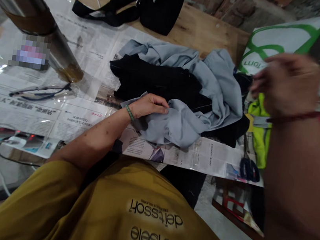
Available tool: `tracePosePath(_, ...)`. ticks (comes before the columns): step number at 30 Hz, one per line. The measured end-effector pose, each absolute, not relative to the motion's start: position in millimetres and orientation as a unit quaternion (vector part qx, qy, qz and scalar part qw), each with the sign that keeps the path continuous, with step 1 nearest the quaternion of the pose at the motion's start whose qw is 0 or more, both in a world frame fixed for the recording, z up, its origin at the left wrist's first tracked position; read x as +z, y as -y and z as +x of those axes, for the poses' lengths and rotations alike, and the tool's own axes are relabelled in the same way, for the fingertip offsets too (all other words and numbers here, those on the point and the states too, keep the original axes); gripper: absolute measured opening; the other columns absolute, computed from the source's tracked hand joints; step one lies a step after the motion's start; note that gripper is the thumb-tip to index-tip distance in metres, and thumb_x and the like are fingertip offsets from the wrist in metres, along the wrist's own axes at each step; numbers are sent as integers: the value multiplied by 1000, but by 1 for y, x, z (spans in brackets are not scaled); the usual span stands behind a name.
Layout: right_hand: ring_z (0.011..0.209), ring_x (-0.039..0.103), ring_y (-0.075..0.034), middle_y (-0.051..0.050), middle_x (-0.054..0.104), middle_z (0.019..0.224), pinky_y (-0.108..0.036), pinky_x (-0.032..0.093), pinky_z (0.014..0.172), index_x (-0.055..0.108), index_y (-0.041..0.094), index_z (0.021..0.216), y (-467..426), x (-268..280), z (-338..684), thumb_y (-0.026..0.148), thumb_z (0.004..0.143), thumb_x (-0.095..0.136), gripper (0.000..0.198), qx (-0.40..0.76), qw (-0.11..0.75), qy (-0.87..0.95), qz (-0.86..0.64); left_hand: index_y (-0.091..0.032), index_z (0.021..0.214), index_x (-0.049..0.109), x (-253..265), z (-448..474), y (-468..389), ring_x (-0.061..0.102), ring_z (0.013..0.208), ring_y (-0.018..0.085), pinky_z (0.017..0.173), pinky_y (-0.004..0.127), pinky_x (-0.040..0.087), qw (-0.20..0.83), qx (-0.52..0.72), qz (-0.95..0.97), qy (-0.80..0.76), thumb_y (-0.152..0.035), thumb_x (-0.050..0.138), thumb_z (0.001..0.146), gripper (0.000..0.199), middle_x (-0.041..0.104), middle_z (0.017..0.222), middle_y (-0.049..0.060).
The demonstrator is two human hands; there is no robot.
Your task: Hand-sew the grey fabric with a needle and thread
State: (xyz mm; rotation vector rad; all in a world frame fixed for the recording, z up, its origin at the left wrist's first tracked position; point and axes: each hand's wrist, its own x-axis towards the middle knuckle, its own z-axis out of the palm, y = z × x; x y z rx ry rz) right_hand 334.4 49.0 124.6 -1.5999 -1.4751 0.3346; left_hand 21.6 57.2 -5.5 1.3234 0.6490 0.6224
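My left hand (149, 107) rests on a grey piece of clothing (181, 127), its thumb and fingers closed on the near edge of the cloth. The same grey garment bunches up around a folded black piece of clothing (160, 76) in the middle. My right hand (291, 85) is raised to the right of the clothing, apart from it and blurred by motion. Its fingers are curled together as in a pinch; whatever they hold is too small or smeared to make out. Below that hand, dark-handled scissors (249, 168) lie at the table's near edge.
Newspaper (77, 118) under clear plastic covers the table. A steel flask (45, 20) and eyeglasses (40, 91) are on the left, with a power strip (11, 135) nearer. A black bag (162, 5) lies at the back. A green-and-white bag (281, 39) and neon-yellow cloth (259, 144) are right.
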Motion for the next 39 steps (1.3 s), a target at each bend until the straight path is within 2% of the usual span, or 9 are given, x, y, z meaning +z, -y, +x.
tracePosePath(2, 46, 52, -6, -1, 60, 66, -23, 40, 49, 65, 17, 89, -39, 101, 292, 16, 84, 58, 9, 196, 332, 651, -654, -14, 78, 70, -6, 22, -58, 56, 64, 8, 63, 21, 45, 697, 283, 593, -288, -37, 79, 61, 30, 66, 71, -1)
tracePosePath(5, 59, 58, -11, -3, 66, 76, -28, 48, 62, 69, 20, 86, -27, 72, 250, 11, 83, 55, 17, 198, 221, 759, -580, -14, 80, 70, -8, 22, -58, 55, 64, 7, 62, 21, 45, 694, 295, 594, -280, -37, 79, 61, 31, 65, 71, -1)
tracePosePath(9, 85, 61, -20, -6, 66, 92, -35, 49, 77, 71, 23, 85, -24, 53, 232, 16, 83, 53, 19, 148, 184, 822, -518, -14, 79, 69, -9, 22, -58, 55, 64, 7, 62, 20, 44, 682, 303, 607, -273, -37, 77, 65, 28, 64, 70, -1)
tracePosePath(15, 86, 58, -22, -8, 62, 93, -35, 48, 73, 72, 26, 90, -23, 50, 228, 24, 84, 53, 19, 151, 164, 825, -520, -14, 78, 70, -6, 22, -58, 56, 68, 8, 66, 21, 45, 680, 302, 611, -269, -33, 75, 66, 24, 65, 73, -1)
tracePosePath(25, 88, 59, -23, -6, 65, 90, -39, 51, 79, 72, 33, 91, -16, 46, 223, 29, 85, 52, 21, 195, 169, 819, -512, -14, 79, 70, -9, 22, -59, 56, 67, 8, 65, 21, 45, 673, 302, 620, -267, -35, 74, 67, 24, 65, 72, -1)
tracePosePath(29, 84, 61, -22, -5, 65, 90, -41, 52, 78, 72, 32, 86, -14, 45, 222, 27, 84, 53, 20, 239, 202, 797, -517, -14, 78, 70, -8, 22, -59, 57, 69, 8, 68, 21, 45, 675, 307, 622, -254, -35, 75, 67, 24, 66, 74, -1)
tracePosePath(34, 80, 63, -19, -1, 68, 84, -38, 54, 75, 70, 30, 84, -18, 48, 223, 28, 75, 67, 10, 392, 297, 673, -553, -15, 79, 71, -7, 22, -59, 57, 70, 8, 68, 21, 45, 672, 295, 635, -240, -41, 76, 66, 29, 66, 75, -1)
tracePosePath(37, 67, 61, -13, 2, 66, 75, -28, 54, 63, 68, 25, 85, -21, 52, 225, 26, 62, 77, 25, 507, 345, 569, -549, -15, 79, 71, -5, 22, -57, 57, 71, 8, 70, 21, 46, 663, 302, 646, -229, -44, 76, 66, 32, 67, 76, 0)
tracePosePath(39, 59, 59, -10, 3, 65, 71, -24, 51, 56, 67, 23, 86, -22, 56, 225, 26, 59, 79, 30, 556, 357, 521, -540, -15, 79, 70, -4, 22, -56, 57, 72, 9, 71, 21, 46, 654, 314, 650, -225, -44, 76, 67, 31, 67, 77, 0)
